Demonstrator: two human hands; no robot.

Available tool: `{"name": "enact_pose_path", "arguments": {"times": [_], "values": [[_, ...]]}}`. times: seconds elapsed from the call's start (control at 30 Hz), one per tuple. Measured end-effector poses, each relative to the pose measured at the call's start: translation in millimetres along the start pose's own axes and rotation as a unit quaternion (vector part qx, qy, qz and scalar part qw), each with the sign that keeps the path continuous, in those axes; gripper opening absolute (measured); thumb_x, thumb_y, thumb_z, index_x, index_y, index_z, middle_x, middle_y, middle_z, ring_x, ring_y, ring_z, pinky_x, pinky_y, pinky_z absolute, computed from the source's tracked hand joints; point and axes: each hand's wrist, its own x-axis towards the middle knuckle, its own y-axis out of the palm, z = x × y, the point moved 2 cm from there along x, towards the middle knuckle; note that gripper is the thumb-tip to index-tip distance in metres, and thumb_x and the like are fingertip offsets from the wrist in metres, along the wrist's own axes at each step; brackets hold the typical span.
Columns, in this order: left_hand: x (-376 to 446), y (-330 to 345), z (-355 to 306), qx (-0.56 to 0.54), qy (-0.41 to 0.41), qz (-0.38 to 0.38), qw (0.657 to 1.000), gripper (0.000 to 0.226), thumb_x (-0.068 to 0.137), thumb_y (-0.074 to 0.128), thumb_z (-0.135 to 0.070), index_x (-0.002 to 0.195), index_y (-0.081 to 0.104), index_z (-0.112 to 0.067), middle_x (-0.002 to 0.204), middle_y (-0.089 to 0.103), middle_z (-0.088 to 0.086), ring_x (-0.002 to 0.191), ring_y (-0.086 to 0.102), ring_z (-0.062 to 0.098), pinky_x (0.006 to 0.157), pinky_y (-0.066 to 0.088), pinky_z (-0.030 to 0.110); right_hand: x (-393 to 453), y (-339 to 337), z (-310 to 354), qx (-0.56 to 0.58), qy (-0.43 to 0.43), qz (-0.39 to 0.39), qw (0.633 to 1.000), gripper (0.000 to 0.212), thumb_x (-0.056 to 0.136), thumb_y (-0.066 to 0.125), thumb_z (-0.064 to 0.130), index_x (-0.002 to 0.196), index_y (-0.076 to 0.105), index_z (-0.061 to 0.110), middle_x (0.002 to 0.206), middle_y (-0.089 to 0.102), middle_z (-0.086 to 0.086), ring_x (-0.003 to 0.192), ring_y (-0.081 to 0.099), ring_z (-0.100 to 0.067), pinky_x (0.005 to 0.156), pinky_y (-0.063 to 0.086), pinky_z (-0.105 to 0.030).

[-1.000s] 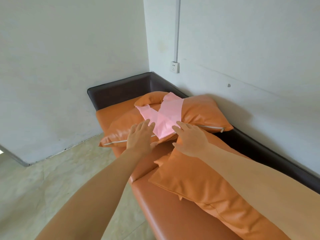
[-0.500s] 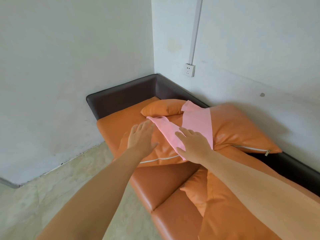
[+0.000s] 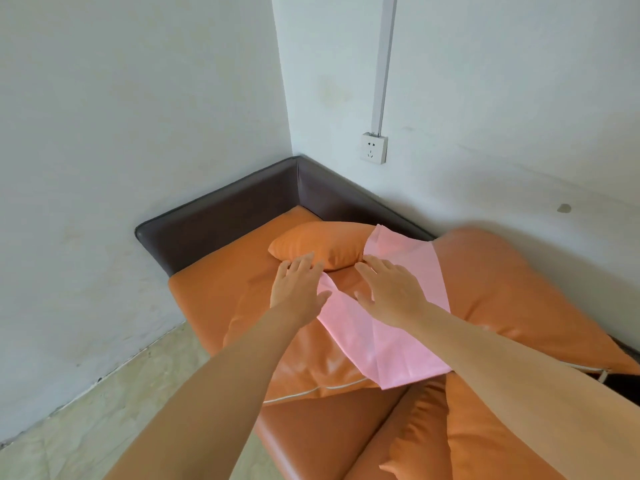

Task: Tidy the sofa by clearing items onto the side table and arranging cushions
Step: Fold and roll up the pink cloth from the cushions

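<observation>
Nearest, at the lower right, lay a plump orange leatherette cushion (image 3: 485,441) with soft creases. Beyond it a larger orange cushion with a pale zip along its near edge (image 3: 519,306) rested on the seat of the orange sofa with a dark brown padded rim (image 3: 207,282). Across this cushion draped a thin pink sheet of cloth or paper (image 3: 377,344), creased and limp. It looked very light and floppy, likely to slide on the glossy cover; pinching a free corner or gathering it in the middle would seem best.

Both hands hovered over or rested on it, fingers straight and slightly spread, gripping nothing: the left hand (image 3: 298,289) at the sheet's left edge, the right hand (image 3: 391,289) on its middle. Whether the palms pressed down could not be told.

Farther still, a small orange pillow (image 3: 318,245) sat near the corner. On the white wall behind was a white socket (image 3: 374,152).
</observation>
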Motion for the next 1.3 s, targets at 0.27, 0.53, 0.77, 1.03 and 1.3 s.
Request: {"name": "enact_pose_path", "arguments": {"times": [0.27,0.53,0.77,1.03,1.3], "values": [[103,25,-26,-0.031,0.062,0.024,0.997,0.053,0.102,0.038,-0.045,0.150,0.027,-0.025,0.161,0.018,0.001,0.148,0.016,0.022,0.119,0.008,0.041,49,27,-66,-0.023,0.067,0.058,0.996,0.048,0.096,0.046,0.037,0.139,0.040,0.016,0.148,0.038,-0.006,0.124,0.047,-0.028,0.094,0.045,-0.038],[206,61,-36,-0.037,0.113,0.028,0.992,0.049,0.104,0.034,-0.041,0.149,0.030,-0.023,0.158,0.026,0.001,0.146,0.021,0.022,0.118,0.012,0.040,100,50,-112,-0.016,0.155,0.089,0.984,0.050,0.099,0.042,0.033,0.145,0.032,0.015,0.154,0.030,-0.007,0.133,0.038,-0.028,0.104,0.037,-0.039],[272,108,-50,-0.017,0.159,0.034,0.987,0.046,0.104,0.035,-0.036,0.147,0.033,-0.021,0.153,0.033,-0.001,0.142,0.026,0.019,0.115,0.018,0.037,141,85,-140,0.019,0.214,0.117,0.970,0.053,0.100,0.041,0.034,0.148,0.028,0.017,0.156,0.026,-0.005,0.138,0.032,-0.026,0.112,0.029,-0.038],[307,139,-65,-0.039,0.178,0.015,0.983,0.031,0.103,0.039,-0.029,0.127,0.055,-0.021,0.132,0.052,-0.004,0.126,0.043,0.016,0.109,0.024,0.033,133,116,-155,-0.013,0.228,0.175,0.958,0.050,0.102,0.024,0.042,0.140,0.045,0.017,0.148,0.041,0.000,0.135,0.033,-0.023,0.116,0.013,-0.042],[290,121,-52,-0.184,0.138,-0.058,0.971,0.011,0.079,0.073,-0.002,0.079,0.075,-0.012,0.082,0.072,0.005,0.082,0.067,0.028,0.090,0.049,0.041,127,116,-145,-0.030,0.221,0.144,0.964,0.038,0.103,0.029,0.028,0.121,0.062,0.020,0.124,0.060,0.002,0.123,0.044,-0.021,0.114,0.017,-0.040]]}}
